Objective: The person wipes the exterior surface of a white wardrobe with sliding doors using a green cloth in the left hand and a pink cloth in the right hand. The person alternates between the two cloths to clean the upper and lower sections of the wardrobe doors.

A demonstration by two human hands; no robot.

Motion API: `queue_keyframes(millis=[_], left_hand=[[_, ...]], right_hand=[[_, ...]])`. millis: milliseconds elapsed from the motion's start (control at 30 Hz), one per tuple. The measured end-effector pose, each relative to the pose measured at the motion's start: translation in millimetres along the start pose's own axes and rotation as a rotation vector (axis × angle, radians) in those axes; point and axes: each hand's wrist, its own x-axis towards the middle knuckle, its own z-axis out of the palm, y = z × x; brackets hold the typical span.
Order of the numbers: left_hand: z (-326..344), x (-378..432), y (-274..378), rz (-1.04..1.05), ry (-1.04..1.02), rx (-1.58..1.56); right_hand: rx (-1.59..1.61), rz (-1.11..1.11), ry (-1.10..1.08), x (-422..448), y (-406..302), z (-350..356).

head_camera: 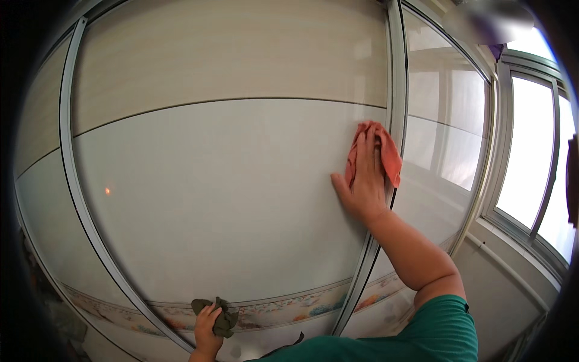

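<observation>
My right hand (368,181) lies spread on a folded red cloth (391,156), pressing it against a glossy white sliding door panel (217,194) at its right edge, beside the metal frame (398,72). The thumb points out to the left, off the cloth. Low in the view, my left hand (208,328) grips a crumpled dark green cloth (225,319) in front of the panel's decorated floral band (280,313).
Another glossy panel (445,131) stands right of the frame. A bright sliding window (527,149) and a white pipe (506,271) are farther right. At the left, a metal upright (81,199) borders a further panel (40,199).
</observation>
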Motion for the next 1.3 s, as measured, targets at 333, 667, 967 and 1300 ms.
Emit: queue_keyframes(millis=[333, 667, 967, 1300], left_hand=[[11, -10, -23, 0.125, -0.054, 0.009], [34, -56, -41, 0.014, -0.098, -0.003], [20, -38, -26, 0.124, -0.076, 0.005], [50, -50, 2, 0.217, -0.182, -0.205]], right_hand=[[0.028, 0.067, 0.384, 230, 14, -23], [0.000, -0.272, 0.217, 126, -39, 15], [0.301, -0.346, -0.030, 87, -50, -4], [-0.068, -0.254, 0.283, 204, -21, -13]])
